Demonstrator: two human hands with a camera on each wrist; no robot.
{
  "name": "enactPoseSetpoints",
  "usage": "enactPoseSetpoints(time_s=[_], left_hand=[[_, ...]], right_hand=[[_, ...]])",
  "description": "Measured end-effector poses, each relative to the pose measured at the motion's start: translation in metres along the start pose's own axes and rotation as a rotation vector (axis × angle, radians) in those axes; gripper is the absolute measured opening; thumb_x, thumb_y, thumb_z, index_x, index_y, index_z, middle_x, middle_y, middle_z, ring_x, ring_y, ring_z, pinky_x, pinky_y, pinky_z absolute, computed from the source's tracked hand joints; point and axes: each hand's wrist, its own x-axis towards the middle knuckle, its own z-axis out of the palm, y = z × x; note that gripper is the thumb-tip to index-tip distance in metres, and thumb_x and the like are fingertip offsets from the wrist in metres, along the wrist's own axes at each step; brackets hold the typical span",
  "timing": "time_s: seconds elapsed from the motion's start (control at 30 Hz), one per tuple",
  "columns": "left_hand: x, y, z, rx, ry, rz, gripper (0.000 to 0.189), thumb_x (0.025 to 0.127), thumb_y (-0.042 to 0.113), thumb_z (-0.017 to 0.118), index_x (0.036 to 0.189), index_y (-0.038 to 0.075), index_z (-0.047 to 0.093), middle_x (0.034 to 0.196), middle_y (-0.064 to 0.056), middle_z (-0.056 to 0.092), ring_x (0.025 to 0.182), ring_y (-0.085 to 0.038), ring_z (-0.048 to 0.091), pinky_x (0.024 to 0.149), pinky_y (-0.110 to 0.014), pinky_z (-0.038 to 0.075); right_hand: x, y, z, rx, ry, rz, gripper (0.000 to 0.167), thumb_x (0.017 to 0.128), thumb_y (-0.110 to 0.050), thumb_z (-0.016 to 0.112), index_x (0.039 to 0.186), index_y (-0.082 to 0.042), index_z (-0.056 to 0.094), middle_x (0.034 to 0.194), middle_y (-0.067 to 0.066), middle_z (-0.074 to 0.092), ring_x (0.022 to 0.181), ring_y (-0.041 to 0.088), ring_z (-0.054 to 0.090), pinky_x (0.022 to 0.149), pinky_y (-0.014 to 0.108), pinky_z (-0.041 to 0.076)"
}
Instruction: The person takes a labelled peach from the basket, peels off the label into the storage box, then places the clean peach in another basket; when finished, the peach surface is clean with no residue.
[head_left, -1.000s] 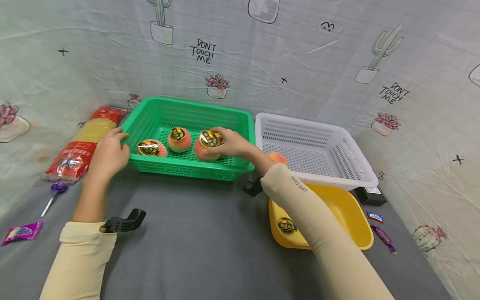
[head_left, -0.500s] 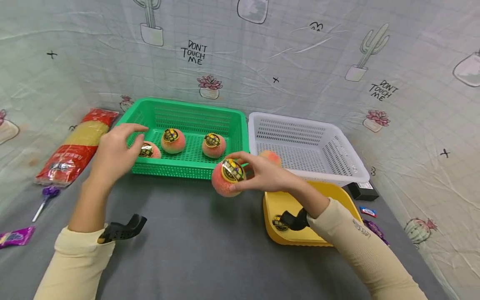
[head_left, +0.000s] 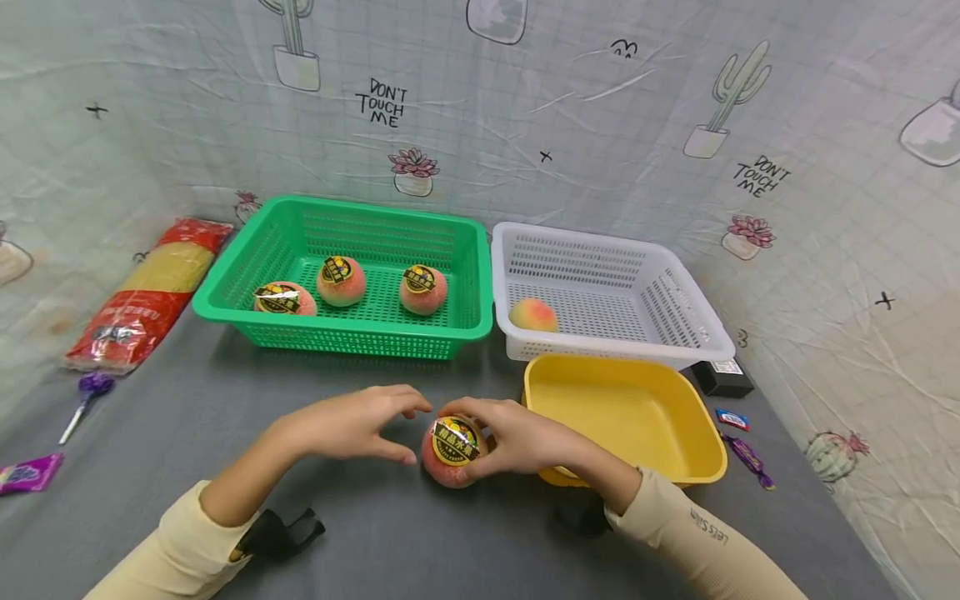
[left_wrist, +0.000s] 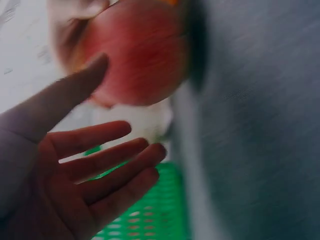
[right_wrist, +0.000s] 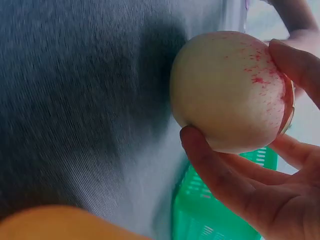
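My right hand (head_left: pixel 517 433) grips a pink peach (head_left: pixel 438 468) low over the grey table, thumb and fingers around its side. A black-and-gold sticker on the peach faces up in the head view. The right wrist view shows the peach's pale side (right_wrist: pixel 220 95) and a dark shadow beside it on the cloth. Just left of this peach, my left hand (head_left: pixel 352 425) holds nothing, its fingers extended toward the fruit. In the left wrist view a gap shows between its fingers (left_wrist: pixel 120 175) and the peach; whether the thumb touches it I cannot tell.
Behind, a green basket (head_left: pixel 337 325) holds three stickered peaches. A white basket (head_left: pixel 615 354) beside it has one peach (head_left: pixel 534 317). A yellow tub (head_left: pixel 630 425) sits by my right forearm. A red-yellow packet (head_left: pixel 150 300), lollipop (head_left: pixel 93 387), sweets and a black box (head_left: pixel 723 379) lie around.
My right hand has lifted the peach out of the green basket and brought it toward me, low over the table. My left hand has left the basket's rim and moved beside the peach.
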Motion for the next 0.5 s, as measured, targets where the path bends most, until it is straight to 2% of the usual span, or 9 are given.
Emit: enactPoseSetpoints(time_s=[0.1, 0.2, 0.3, 0.5], left_hand=[[0.001, -0.003, 0.016, -0.069, -0.033, -0.02, 0.059, 0.087, 0.042, 0.067, 0.128, 0.002, 0.053, 0.124, -0.005, 0.054, 0.113, -0.021, 0.053, 0.093, -0.04, 0.044], [0.002, -0.006, 0.028, -0.127, -0.019, 0.001, 0.059, 0.088, 0.046, 0.063, 0.128, 0.004, 0.052, 0.122, 0.0, 0.053, 0.113, -0.015, 0.051, 0.095, -0.037, 0.042], [0.002, -0.01, 0.039, -0.203, 0.02, 0.021, 0.057, 0.089, 0.044, 0.064, 0.129, 0.006, 0.051, 0.119, 0.002, 0.054, 0.109, -0.011, 0.052, 0.093, -0.035, 0.044], [0.002, -0.017, 0.058, -0.327, 0.124, 0.061, 0.062, 0.087, 0.039, 0.068, 0.137, 0.01, 0.044, 0.128, 0.001, 0.053, 0.115, -0.013, 0.05, 0.095, -0.034, 0.043]], right_hand=[[-0.001, 0.003, 0.006, 0.015, -0.003, -0.006, 0.063, 0.078, -0.022, 0.08, 0.132, -0.013, 0.049, 0.106, -0.008, 0.058, 0.084, 0.006, 0.056, 0.072, 0.028, 0.052], [-0.002, 0.005, 0.01, 0.029, -0.001, -0.024, 0.062, 0.078, -0.024, 0.08, 0.131, -0.015, 0.05, 0.107, -0.01, 0.058, 0.087, 0.006, 0.056, 0.075, 0.029, 0.052], [-0.004, 0.006, 0.013, 0.07, 0.013, -0.047, 0.063, 0.079, -0.025, 0.08, 0.133, -0.016, 0.048, 0.114, -0.007, 0.058, 0.095, 0.006, 0.057, 0.079, 0.027, 0.051], [-0.012, 0.006, 0.017, 0.123, 0.088, -0.021, 0.064, 0.078, -0.021, 0.08, 0.132, -0.012, 0.047, 0.124, -0.001, 0.056, 0.111, 0.011, 0.054, 0.086, 0.025, 0.048]])
